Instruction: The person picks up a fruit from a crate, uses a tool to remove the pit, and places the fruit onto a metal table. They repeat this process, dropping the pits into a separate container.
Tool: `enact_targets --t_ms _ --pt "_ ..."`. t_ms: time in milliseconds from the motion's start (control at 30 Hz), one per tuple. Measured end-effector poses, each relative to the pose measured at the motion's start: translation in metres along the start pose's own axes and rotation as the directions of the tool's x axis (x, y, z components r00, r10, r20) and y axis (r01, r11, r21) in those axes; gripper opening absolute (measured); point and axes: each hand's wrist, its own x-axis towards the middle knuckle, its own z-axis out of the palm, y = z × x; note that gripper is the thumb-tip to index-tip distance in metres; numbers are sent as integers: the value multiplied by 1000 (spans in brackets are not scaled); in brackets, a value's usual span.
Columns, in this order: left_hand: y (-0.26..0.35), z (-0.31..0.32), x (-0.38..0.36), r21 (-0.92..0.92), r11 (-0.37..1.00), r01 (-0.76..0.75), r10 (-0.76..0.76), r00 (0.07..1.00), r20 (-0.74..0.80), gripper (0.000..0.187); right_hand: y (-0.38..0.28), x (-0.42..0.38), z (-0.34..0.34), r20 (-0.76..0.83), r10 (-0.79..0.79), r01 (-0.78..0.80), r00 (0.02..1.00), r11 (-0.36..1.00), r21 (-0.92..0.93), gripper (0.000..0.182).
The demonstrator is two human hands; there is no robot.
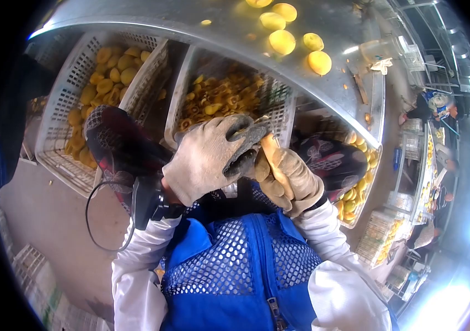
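Note:
My left hand (207,157), in a pale work glove with dark, dirty finger pads, is curled shut in front of my chest. What lies inside its fingers, if anything, is hidden. Close against it, my right hand (298,182) in a tan glove is wrapped round a wooden-handled tool (276,165). The tool's working end points up toward the left fingertips and is too blurred to name. Both hands are above my lap, just in front of a white crate (177,105) that holds orange-brown fruit scraps (221,94).
Several yellow peach-like fruits (282,42) lie on the metal table (213,38), with a knife-like tool (360,85) near its corner. Fruit halves fill a white crate (53,127) at left; more yellow fruit (350,204) sits beside my right knee. People (439,105) and stacked crates stand far right.

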Motion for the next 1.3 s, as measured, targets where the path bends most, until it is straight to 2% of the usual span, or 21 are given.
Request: enact_targets --t_ms 33,67,133,333,567,600,667,700,767,833,867,900,933,967,1033,1067,1100,1167,1200,1233,1300 --pt "0 -2 0 -8 1000 4 -4 1000 -3 53 1 1 -1 21 -22 24 1000 995 -95 58" --pt "0 -3 -1 -16 1000 7 -8 1000 -6 52 1 1 -1 25 -18 21 1000 995 -93 58" --pt "-2 -2 -4 -5 1000 6 -6 1000 -25 50 1 2 3 24 -56 60 998 974 -218 61" --pt "-5 2 -9 30 999 -15 17 996 -84 47 1 1 6 27 -78 82 997 949 -304 60" --pt "-1 2 -12 54 998 -24 29 995 -100 48 0 0 4 33 -81 87 996 946 -311 59" --pt "-1 3 -14 54 998 -26 31 995 -99 48 -1 1 3 3 -55 53 998 935 -351 58" --pt "-2 6 -22 89 993 81 -69 989 -130 52 -2 3 -2 -29 -31 17 999 921 -390 56" --pt "-3 8 -26 89 993 80 -68 989 -129 52 0 5 -6 -24 -68 52 997 913 -405 52" --pt "-4 12 -32 -75 975 207 -219 947 -236 59 4 9 -9 -18 -103 86 995 904 -419 48" --pt "-4 14 -32 -142 969 200 -231 941 -248 64 10 16 -6 -136 -234 126 963 832 -540 59" --pt "1 13 -31 -574 749 331 -473 874 -112 65 9 15 -7 -136 -233 125 963 833 -540 59" --pt "5 10 -30 -855 336 394 -612 782 119 65 7 14 -7 -109 -226 137 968 840 -525 59" --pt "7 6 -28 -925 8 380 -650 705 284 65 6 13 -6 -81 -219 148 972 847 -510 60" --pt "7 6 -30 -925 7 380 -652 703 284 65 7 14 -6 -81 -217 146 973 848 -510 60" --pt "5 3 -36 -814 455 362 -359 911 205 64 9 15 -5 -94 -222 142 971 841 -522 62" --pt "7 3 -36 -869 334 365 -332 909 254 67 8 16 -3 -91 -220 142 971 841 -522 62" --pt "5 3 -38 -869 333 367 -334 907 255 67 7 16 -2 -70 -231 159 970 829 -537 63" --pt "1 6 -39 -770 543 335 -250 940 232 72 6 16 1 -48 -244 177 969 815 -552 63" --pt "-2 10 -37 -706 658 262 -214 964 158 78 6 16 2 -79 -247 163 966 815 -556 60" --pt "0 13 -37 -707 658 261 -214 964 157 78 5 13 3 -108 -251 149 962 814 -561 57" --pt "-1 15 -39 -848 376 373 -250 922 295 79 1 13 7 -106 -239 140 965 816 -561 53"
